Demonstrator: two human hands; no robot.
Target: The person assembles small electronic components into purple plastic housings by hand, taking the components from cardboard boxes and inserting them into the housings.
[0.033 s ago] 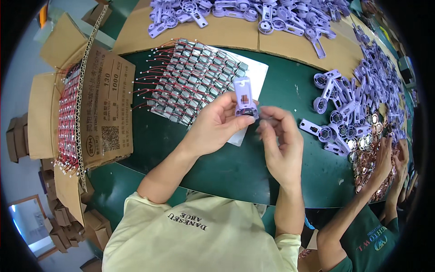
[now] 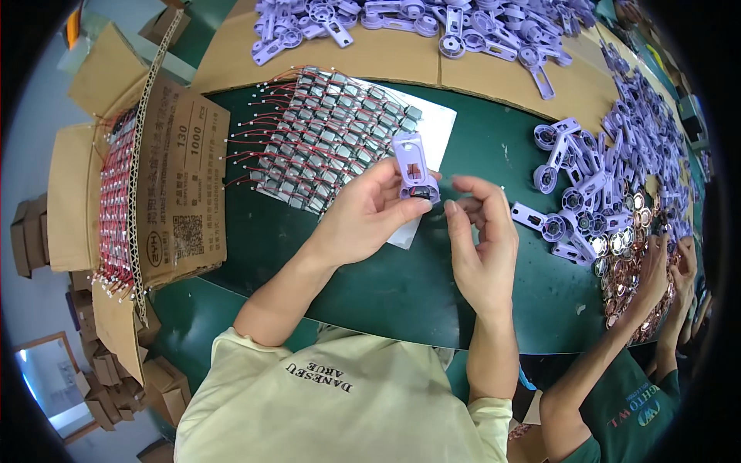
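Note:
My left hand (image 2: 367, 208) grips a purple plastic housing (image 2: 409, 148) by its round lower end, thumb across the front. The long frame of the housing points away from me, and a dark part with a bit of red shows inside the round end. Just right of it is my right hand (image 2: 485, 239), thumb and fingers curved but apart, with nothing visible between them. Beyond my left hand, rows of small metal motors (image 2: 324, 131) with red wires lie on a white board (image 2: 438, 127).
An open cardboard box (image 2: 185, 177) holding more wired motors stands at left. Purple housings (image 2: 575, 193) are heaped at right and on cardboard (image 2: 401, 65) at the back. At far right, a co-worker's hands (image 2: 654, 270) are over shiny copper-coloured round parts (image 2: 625, 278) on the green table (image 2: 370, 301).
The housing has tilted slightly to the left in my left hand. My right hand has shifted a little to the right, and its fingers are less blurred.

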